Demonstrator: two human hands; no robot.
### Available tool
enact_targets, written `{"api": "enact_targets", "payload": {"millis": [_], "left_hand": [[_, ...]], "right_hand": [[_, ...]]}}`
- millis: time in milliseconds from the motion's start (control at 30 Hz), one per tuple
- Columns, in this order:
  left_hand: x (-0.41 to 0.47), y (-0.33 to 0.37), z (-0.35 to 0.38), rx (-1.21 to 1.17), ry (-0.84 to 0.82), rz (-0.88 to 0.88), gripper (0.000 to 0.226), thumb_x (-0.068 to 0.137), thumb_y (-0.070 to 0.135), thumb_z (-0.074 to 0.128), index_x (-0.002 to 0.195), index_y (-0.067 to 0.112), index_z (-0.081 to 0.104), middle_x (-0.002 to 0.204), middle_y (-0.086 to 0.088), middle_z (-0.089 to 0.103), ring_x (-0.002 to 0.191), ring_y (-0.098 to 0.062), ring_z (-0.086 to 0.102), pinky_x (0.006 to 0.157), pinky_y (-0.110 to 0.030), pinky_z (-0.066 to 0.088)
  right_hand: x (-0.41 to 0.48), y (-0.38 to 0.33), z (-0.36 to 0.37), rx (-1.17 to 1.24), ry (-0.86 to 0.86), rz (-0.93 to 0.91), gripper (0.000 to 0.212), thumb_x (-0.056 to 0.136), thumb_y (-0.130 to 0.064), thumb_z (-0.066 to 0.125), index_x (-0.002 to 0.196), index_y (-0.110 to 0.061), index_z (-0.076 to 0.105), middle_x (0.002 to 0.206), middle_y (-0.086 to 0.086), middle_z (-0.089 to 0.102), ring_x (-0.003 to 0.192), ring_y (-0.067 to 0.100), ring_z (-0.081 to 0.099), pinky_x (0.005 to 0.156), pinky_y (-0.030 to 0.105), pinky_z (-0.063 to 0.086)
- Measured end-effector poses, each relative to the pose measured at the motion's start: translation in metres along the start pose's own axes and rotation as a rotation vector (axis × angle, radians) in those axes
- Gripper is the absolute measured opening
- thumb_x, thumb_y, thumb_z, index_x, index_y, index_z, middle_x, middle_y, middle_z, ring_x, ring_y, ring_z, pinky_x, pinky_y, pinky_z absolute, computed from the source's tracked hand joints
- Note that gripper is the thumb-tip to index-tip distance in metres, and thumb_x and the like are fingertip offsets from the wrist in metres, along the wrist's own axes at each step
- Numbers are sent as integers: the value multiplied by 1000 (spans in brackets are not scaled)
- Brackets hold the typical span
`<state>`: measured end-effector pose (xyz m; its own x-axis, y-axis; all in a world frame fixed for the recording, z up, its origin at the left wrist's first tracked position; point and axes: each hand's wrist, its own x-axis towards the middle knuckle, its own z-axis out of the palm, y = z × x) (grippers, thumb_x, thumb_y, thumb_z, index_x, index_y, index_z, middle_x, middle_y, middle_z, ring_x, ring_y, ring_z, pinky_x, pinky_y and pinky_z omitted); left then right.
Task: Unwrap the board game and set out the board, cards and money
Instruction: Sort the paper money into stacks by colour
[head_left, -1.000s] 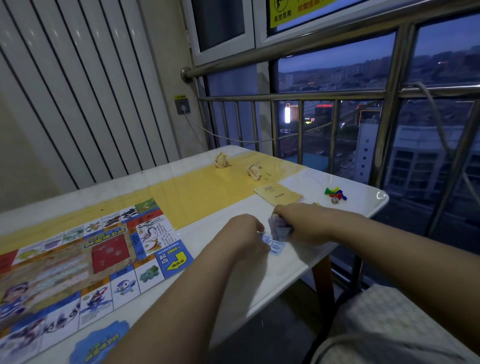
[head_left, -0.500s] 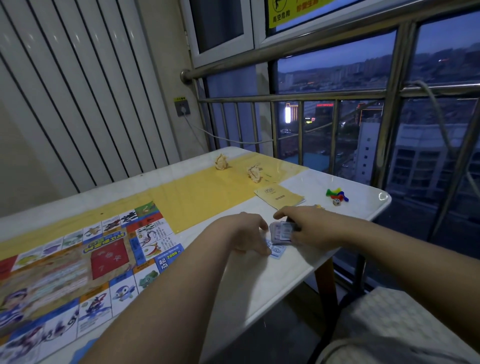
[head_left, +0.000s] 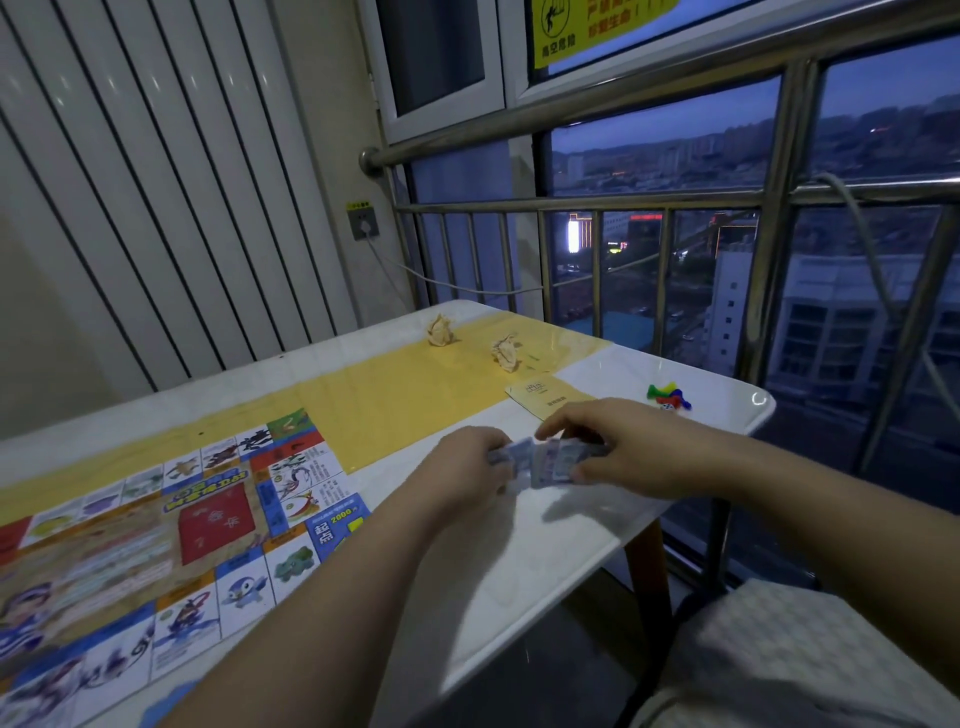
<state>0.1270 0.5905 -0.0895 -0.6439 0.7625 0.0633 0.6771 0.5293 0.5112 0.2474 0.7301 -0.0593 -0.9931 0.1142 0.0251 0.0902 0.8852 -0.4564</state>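
Note:
The colourful game board (head_left: 156, 530) lies unfolded on the left of the white table (head_left: 519, 561). Above the table's right part both my hands hold a small stack of bluish play-money notes (head_left: 550, 462). My left hand (head_left: 467, 462) pinches the stack's left end. My right hand (head_left: 618, 447) grips the right end, fingers curled over the notes. A yellow booklet (head_left: 545, 397) lies just beyond my right hand. Coloured pawns with a die (head_left: 667, 397) sit near the table's far right corner.
Two crumpled paper balls (head_left: 441, 330) (head_left: 506, 353) rest on the yellow strip (head_left: 405, 395) at the back. A steel railing (head_left: 623, 200) and window run along the right. A cushioned seat (head_left: 789, 654) is at the bottom right, past the table edge.
The notes have come up off the table and spread between my hands. My left hand now holds the stack's left end. The single note that lay on the table is out of sight.

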Motion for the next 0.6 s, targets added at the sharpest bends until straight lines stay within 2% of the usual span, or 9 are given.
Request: {"api": "enact_targets", "payload": {"millis": [100,167,267,333,400,500,600], "left_hand": [[-16,-6,10,-126,196,25,15,87,7,54,91,14,66,82,1,64,77,-14,55,59,-18,36],[-25,-9,18,-105,222,52,20,84,8,56,96,19,68,90,3,67,84,-13,59,59,-11,34],[-31,-9,23,-60,215,67,31,87,9,54,115,19,63,111,-2,68,103,-17,60,69,-17,35],[-33,-7,24,-56,167,37,47,92,8,49,138,20,45,133,-3,56,119,-18,52,84,-18,34],[-34,-5,24,-74,68,12,62,94,8,45,149,19,21,146,-4,42,129,-19,44,96,-22,32],[-37,0,25,-185,-16,6,77,93,7,48,152,21,0,146,-6,36,123,-20,47,92,-23,37],[-37,3,30,-270,39,28,90,90,7,53,150,26,-11,136,-6,28,111,-16,47,89,-21,39]], "right_hand": [[2,-4,24,38,4,-9,59,93,-13,55,143,-30,30,120,-4,57,97,6,52,74,13,43],[7,-2,38,35,43,11,68,92,-12,55,148,-27,20,124,0,56,101,11,52,77,18,40],[12,0,48,57,92,14,75,90,-11,57,150,-25,14,128,3,51,104,13,50,81,18,36],[14,-1,51,69,105,-7,77,90,-9,59,150,-24,14,133,4,44,111,14,47,86,18,36],[15,-3,53,84,106,-25,77,89,-8,59,150,-24,14,138,4,38,122,15,43,94,19,35],[16,-5,54,123,101,-60,78,88,-7,59,150,-24,15,143,4,37,127,15,40,98,19,33],[16,-9,56,223,120,-78,78,85,-5,60,149,-25,19,140,4,42,123,13,44,96,18,37]]}}
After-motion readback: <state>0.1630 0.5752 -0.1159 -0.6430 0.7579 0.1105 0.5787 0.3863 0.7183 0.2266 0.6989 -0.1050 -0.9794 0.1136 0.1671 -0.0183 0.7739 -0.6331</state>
